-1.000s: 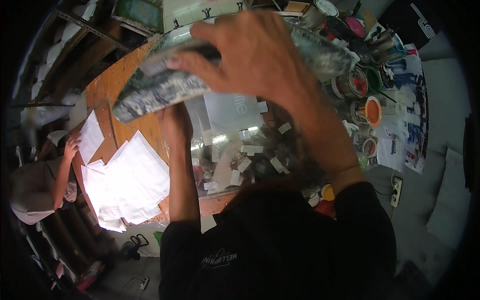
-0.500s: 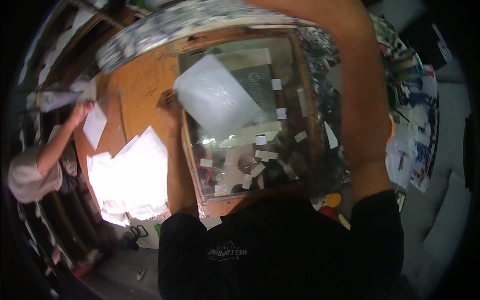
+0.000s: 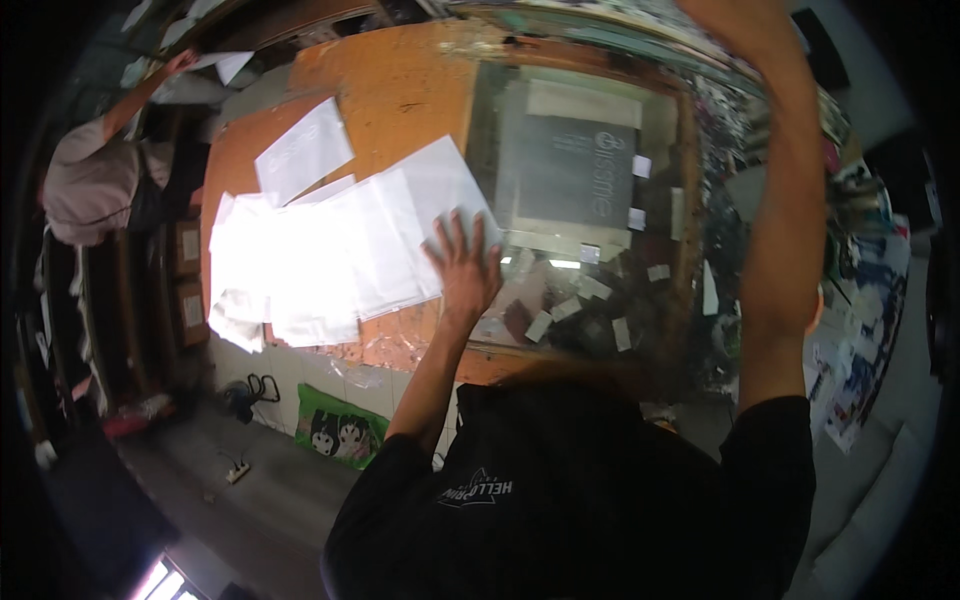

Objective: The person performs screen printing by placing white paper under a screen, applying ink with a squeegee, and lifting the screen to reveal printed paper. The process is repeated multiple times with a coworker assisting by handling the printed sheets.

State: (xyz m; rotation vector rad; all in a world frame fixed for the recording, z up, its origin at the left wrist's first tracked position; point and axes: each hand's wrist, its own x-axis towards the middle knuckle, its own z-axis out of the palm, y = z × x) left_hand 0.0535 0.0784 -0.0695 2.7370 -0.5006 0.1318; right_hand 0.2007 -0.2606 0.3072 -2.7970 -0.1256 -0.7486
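Observation:
My left hand (image 3: pixel 465 268) lies with fingers spread on the right edge of a white translucent sheet (image 3: pixel 447 175), beside the glass-topped panel. This sheet overlaps a spread of white sheets (image 3: pixel 300 260) that glare under the light. Under or on the glass panel (image 3: pixel 480 110) is a dark grey rectangle (image 3: pixel 560 180) with pale lettering, with small paper tabs (image 3: pixel 592 287) around it. My right arm reaches up and forward. Only part of my right hand (image 3: pixel 715 15) shows at the upper edge, near a long raised frame (image 3: pixel 620 40); its fingers are hidden.
Another printed white sheet (image 3: pixel 305 150) lies on the orange wooden table (image 3: pixel 400 75). At the far left a co-worker (image 3: pixel 95 190) reaches toward shelves, holding a white sheet (image 3: pixel 235 66). Paint-spotted surface and clutter (image 3: pixel 850 270) lie right; a green bag (image 3: pixel 340 428) is below the table.
The white sheet in my left hand has gone from above the glass to the pile on the left, and my fingers have spread. The co-worker's arm has risen; a sheet now lies farther back.

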